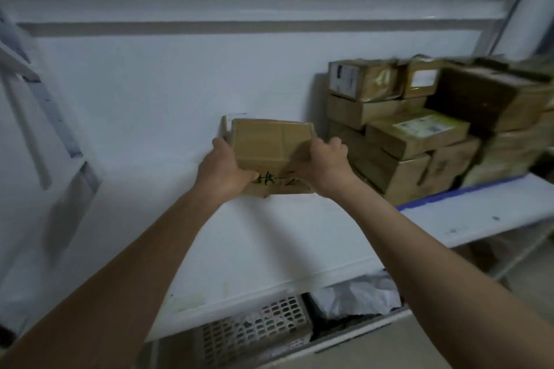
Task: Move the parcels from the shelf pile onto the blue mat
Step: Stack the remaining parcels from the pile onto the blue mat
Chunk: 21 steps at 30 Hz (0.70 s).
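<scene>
A brown cardboard parcel (266, 147) with dark handwriting on its near face sits in the middle of the pale blue mat (156, 135) that covers the shelf top. My left hand (223, 172) grips the parcel's left side and my right hand (322, 163) grips its right side. I cannot tell whether the parcel rests on the mat or hangs just above it. The pile of brown parcels (419, 126) is stacked several high at the right, on the shelf beyond the mat's taped edge.
A white shelf board (479, 213) with a blue tape strip carries the pile. A metal upright (506, 6) rises at the right. Below the shelf's front edge are a white perforated crate (257, 329) and crumpled white bags (359, 293). Shelf brackets stand at the left.
</scene>
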Each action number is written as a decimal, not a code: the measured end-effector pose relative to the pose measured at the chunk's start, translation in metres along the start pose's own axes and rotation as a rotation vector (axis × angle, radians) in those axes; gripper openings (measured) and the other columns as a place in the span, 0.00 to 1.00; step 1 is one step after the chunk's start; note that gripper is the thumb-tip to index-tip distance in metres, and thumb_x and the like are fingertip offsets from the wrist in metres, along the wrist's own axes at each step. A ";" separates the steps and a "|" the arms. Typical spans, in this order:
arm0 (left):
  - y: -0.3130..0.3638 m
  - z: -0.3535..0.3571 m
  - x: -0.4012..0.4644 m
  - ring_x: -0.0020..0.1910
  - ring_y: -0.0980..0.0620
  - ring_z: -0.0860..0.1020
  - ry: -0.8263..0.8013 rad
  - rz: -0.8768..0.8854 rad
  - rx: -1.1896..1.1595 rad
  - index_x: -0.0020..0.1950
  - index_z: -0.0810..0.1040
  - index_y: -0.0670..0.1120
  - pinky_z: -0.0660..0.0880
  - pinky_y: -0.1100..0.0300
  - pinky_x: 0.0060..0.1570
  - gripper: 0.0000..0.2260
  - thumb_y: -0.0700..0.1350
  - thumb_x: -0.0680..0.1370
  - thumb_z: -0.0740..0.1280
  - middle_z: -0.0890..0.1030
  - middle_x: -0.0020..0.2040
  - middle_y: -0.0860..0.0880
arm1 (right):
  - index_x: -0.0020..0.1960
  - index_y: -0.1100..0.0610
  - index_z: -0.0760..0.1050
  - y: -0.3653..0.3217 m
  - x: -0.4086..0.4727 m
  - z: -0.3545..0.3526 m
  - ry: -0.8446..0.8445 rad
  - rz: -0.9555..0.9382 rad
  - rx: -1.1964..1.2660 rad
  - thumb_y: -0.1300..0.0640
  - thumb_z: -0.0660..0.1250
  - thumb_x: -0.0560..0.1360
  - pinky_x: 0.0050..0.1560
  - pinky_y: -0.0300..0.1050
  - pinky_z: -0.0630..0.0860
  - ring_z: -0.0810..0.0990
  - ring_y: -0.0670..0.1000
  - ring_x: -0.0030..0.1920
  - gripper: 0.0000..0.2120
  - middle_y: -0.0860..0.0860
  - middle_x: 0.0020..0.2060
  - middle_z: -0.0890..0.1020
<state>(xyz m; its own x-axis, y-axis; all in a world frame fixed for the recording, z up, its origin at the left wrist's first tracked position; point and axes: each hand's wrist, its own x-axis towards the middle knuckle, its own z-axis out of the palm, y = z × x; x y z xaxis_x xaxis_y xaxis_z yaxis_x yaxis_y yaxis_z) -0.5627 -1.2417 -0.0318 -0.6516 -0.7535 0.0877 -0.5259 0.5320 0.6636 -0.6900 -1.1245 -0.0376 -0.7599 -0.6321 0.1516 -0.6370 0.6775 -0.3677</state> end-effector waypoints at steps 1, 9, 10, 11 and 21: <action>0.014 0.002 -0.003 0.56 0.44 0.76 0.003 0.030 -0.006 0.66 0.62 0.40 0.73 0.54 0.48 0.29 0.47 0.72 0.74 0.75 0.58 0.44 | 0.60 0.62 0.68 0.011 -0.004 -0.014 0.032 0.005 -0.015 0.55 0.65 0.75 0.53 0.47 0.63 0.65 0.61 0.58 0.17 0.61 0.59 0.68; 0.108 0.041 -0.018 0.49 0.49 0.74 0.029 0.235 0.000 0.60 0.66 0.43 0.69 0.59 0.40 0.19 0.48 0.76 0.70 0.74 0.52 0.48 | 0.62 0.61 0.69 0.092 -0.015 -0.097 0.203 0.056 -0.038 0.56 0.62 0.77 0.61 0.53 0.65 0.65 0.62 0.61 0.16 0.61 0.60 0.68; 0.121 0.048 -0.018 0.48 0.50 0.73 0.034 0.252 -0.008 0.59 0.66 0.43 0.68 0.59 0.40 0.18 0.48 0.76 0.69 0.74 0.52 0.48 | 0.62 0.61 0.69 0.104 -0.012 -0.106 0.224 0.060 -0.044 0.55 0.62 0.77 0.60 0.52 0.65 0.65 0.62 0.60 0.16 0.61 0.60 0.68; 0.134 0.056 -0.018 0.49 0.50 0.73 0.038 0.266 -0.020 0.59 0.65 0.44 0.68 0.59 0.40 0.18 0.48 0.76 0.69 0.73 0.52 0.48 | 0.62 0.61 0.69 0.116 -0.009 -0.115 0.240 0.066 -0.052 0.55 0.62 0.77 0.59 0.52 0.65 0.65 0.62 0.60 0.16 0.61 0.59 0.68; 0.246 0.143 0.013 0.52 0.48 0.74 0.041 0.242 -0.117 0.64 0.63 0.43 0.71 0.57 0.46 0.22 0.48 0.77 0.68 0.73 0.55 0.47 | 0.65 0.61 0.69 0.233 0.055 -0.183 0.299 0.017 -0.001 0.58 0.62 0.77 0.61 0.52 0.64 0.64 0.63 0.63 0.17 0.62 0.62 0.68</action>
<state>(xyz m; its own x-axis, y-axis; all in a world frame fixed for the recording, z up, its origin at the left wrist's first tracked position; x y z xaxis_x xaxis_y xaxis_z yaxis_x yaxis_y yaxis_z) -0.7785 -1.0656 0.0266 -0.7264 -0.6263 0.2830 -0.2891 0.6520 0.7009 -0.9040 -0.9329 0.0526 -0.7749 -0.4819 0.4090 -0.6238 0.6876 -0.3717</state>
